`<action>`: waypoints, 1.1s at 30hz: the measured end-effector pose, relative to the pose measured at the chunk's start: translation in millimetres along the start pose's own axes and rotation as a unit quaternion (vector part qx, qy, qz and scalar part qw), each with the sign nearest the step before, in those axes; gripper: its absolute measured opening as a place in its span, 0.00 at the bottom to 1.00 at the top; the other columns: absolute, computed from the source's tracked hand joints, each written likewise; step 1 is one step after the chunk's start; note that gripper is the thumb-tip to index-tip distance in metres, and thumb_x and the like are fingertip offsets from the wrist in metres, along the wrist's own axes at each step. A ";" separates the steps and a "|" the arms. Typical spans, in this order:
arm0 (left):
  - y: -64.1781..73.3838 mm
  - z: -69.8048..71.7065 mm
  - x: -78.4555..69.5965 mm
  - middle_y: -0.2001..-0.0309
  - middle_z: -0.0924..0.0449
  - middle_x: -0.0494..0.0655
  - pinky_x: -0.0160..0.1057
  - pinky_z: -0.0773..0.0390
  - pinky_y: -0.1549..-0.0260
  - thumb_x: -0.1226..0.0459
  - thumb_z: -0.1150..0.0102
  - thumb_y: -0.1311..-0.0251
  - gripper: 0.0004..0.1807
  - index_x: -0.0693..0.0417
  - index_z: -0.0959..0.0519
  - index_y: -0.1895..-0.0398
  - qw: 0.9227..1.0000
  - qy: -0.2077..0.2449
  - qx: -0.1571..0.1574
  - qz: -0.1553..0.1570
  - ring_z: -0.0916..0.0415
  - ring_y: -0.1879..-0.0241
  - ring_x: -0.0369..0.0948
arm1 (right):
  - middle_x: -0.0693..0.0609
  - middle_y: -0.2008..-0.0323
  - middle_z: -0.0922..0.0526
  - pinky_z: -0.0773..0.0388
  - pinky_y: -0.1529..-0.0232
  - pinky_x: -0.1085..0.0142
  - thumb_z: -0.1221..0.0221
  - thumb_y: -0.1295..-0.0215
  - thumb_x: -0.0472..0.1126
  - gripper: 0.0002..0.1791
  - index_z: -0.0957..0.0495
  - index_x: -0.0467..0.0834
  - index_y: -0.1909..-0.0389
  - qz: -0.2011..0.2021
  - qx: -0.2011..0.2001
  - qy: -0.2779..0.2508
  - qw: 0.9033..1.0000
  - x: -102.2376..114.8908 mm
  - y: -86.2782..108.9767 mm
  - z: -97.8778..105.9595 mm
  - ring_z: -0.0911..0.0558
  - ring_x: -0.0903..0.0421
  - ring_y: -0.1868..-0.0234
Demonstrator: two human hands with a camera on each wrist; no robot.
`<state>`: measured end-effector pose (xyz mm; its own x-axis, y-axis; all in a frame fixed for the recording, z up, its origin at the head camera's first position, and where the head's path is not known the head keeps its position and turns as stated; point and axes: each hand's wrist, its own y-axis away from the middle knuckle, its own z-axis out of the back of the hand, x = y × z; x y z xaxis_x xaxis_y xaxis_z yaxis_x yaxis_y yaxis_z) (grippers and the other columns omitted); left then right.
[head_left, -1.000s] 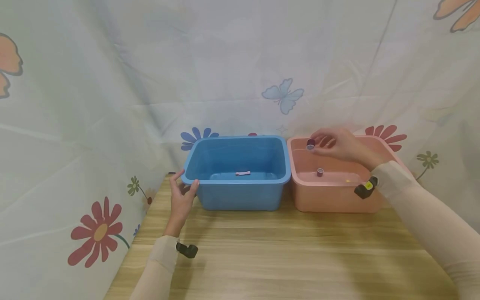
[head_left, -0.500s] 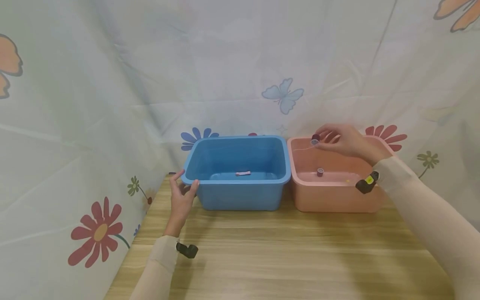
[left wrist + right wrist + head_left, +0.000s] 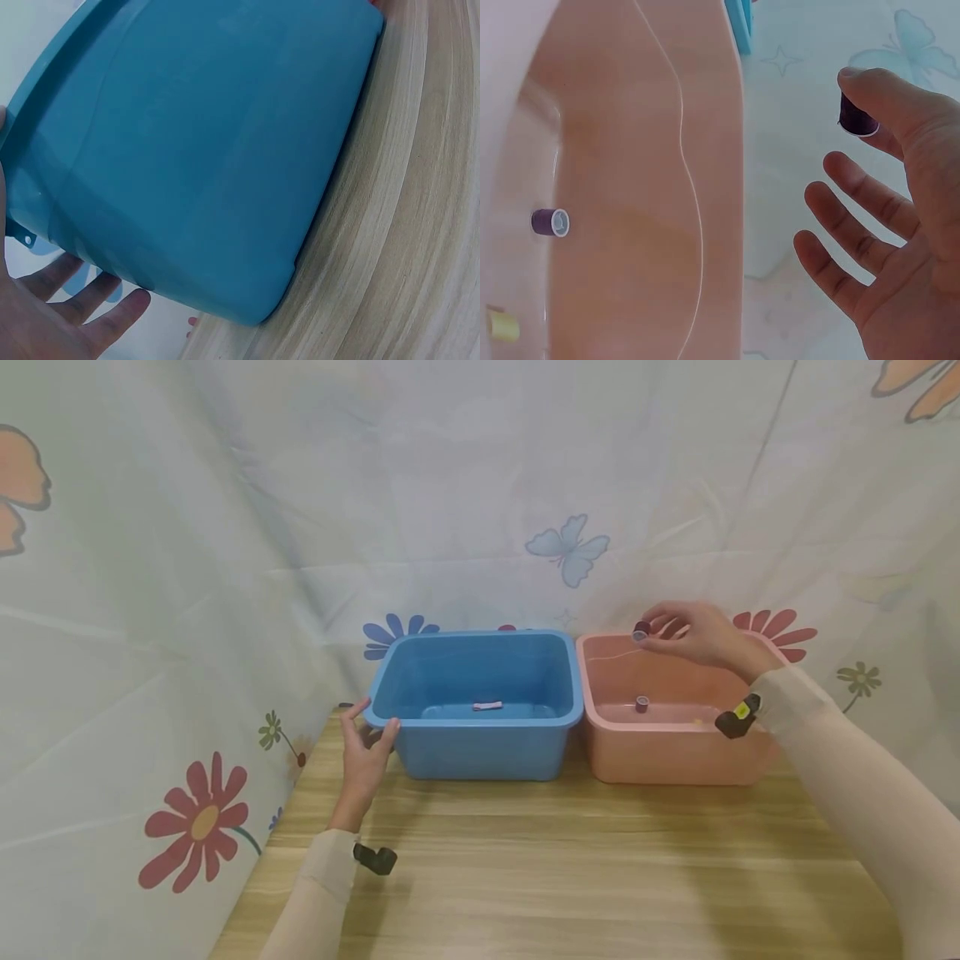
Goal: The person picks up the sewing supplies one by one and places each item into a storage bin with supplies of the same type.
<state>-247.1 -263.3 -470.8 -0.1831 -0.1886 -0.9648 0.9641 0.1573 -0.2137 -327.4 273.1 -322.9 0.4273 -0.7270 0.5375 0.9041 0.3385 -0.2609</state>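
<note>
My right hand [image 3: 697, 633] pinches a small dark purple thread spool [image 3: 855, 118] between thumb and index finger, raised by the back rim of the pink bin [image 3: 675, 756]. The other fingers of that hand are spread. On the bin's floor lies another purple thread spool [image 3: 550, 223] with white ends, and a yellow spool [image 3: 504, 327] near it. At the front left corner of the blue bin [image 3: 480, 752], my left hand [image 3: 363, 772] grips the rim, thumb in front and fingers along the side. A short pinkish-white strip [image 3: 487, 705] lies inside the blue bin.
Both bins stand side by side at the back of a wooden table [image 3: 525, 868]. Right behind them hangs a white curtain [image 3: 450, 485] printed with flowers and butterflies. A black wrist camera [image 3: 375, 858] sits on the left sleeve, another [image 3: 737, 718] on the right.
My right hand has moved right and slightly up, carrying the purple thread spool with it from the pink bin's left side towards its back rim. My left hand has stayed put.
</note>
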 end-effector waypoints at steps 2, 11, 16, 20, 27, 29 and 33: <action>-0.4 0.3 -0.3 0.26 0.39 0.63 0.60 0.28 0.38 0.51 0.39 0.29 0.41 0.42 0.51 0.22 1.000 0.001 0.002 0.003 0.31 0.33 0.54 | 0.43 0.51 0.15 0.18 0.51 0.47 0.29 0.35 0.49 0.20 0.18 0.49 0.45 -0.002 0.001 0.002 1.000 -1.7 0.0 0.5 0.15 0.44 0.51; -0.3 -1.1 3.5 0.28 0.37 0.62 0.61 0.27 0.39 0.49 0.38 0.30 0.40 0.37 0.49 0.22 1.000 0.006 -0.001 -0.019 0.30 0.34 0.54 | 0.42 0.52 0.15 0.19 0.50 0.45 0.30 0.36 0.54 0.24 0.19 0.49 0.43 -0.006 0.001 0.016 1.000 -8.8 -2.3 5.7 0.15 0.42 0.50; -1.4 -2.6 5.1 0.29 0.36 0.61 0.62 0.26 0.41 0.48 0.38 0.30 0.40 0.37 0.48 0.23 0.999 0.000 -0.008 -0.032 0.29 0.35 0.55 | 0.42 0.54 0.15 0.20 0.53 0.47 0.30 0.35 0.52 0.22 0.18 0.48 0.44 -0.007 -0.003 0.022 1.000 -14.5 -3.2 7.9 0.15 0.40 0.50; -2.4 -2.9 5.9 0.29 0.36 0.60 0.60 0.25 0.42 0.47 0.38 0.30 0.40 0.38 0.48 0.23 0.999 -0.005 -0.011 -0.035 0.29 0.35 0.56 | 0.42 0.54 0.15 0.20 0.52 0.44 0.30 0.34 0.50 0.21 0.19 0.47 0.44 -0.007 -0.001 0.020 1.000 -19.3 -3.7 9.1 0.15 0.39 0.50; -1.1 -1.4 6.2 0.28 0.37 0.59 0.61 0.26 0.41 0.49 0.38 0.30 0.40 0.36 0.49 0.22 1.000 -0.002 -0.007 -0.030 0.29 0.35 0.54 | 0.40 0.53 0.16 0.19 0.51 0.41 0.31 0.35 0.56 0.25 0.20 0.46 0.43 -0.019 0.007 0.018 1.000 -26.9 -4.7 10.6 0.16 0.37 0.49; -0.5 -0.7 5.4 0.27 0.37 0.59 0.61 0.26 0.40 0.49 0.38 0.30 0.41 0.37 0.50 0.22 1.000 0.000 -0.004 -0.029 0.30 0.34 0.54 | 0.41 0.52 0.16 0.19 0.51 0.41 0.31 0.35 0.57 0.26 0.20 0.47 0.42 -0.028 0.011 0.019 0.999 -28.3 -4.7 11.4 0.16 0.37 0.48; -0.3 0.0 4.8 0.26 0.39 0.60 0.61 0.27 0.40 0.50 0.39 0.29 0.42 0.38 0.51 0.21 1.000 0.004 0.001 -0.025 0.31 0.33 0.54 | 0.41 0.51 0.16 0.20 0.50 0.42 0.31 0.36 0.58 0.27 0.21 0.48 0.42 -0.042 0.018 0.017 0.999 -30.2 -4.7 12.7 0.16 0.38 0.48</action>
<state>-248.3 -264.3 -475.4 -0.2322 -0.1891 -0.9541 0.9543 0.1455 -0.2611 -344.4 301.2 -327.7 0.3499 -0.7729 0.5294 0.9367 0.2958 -0.1872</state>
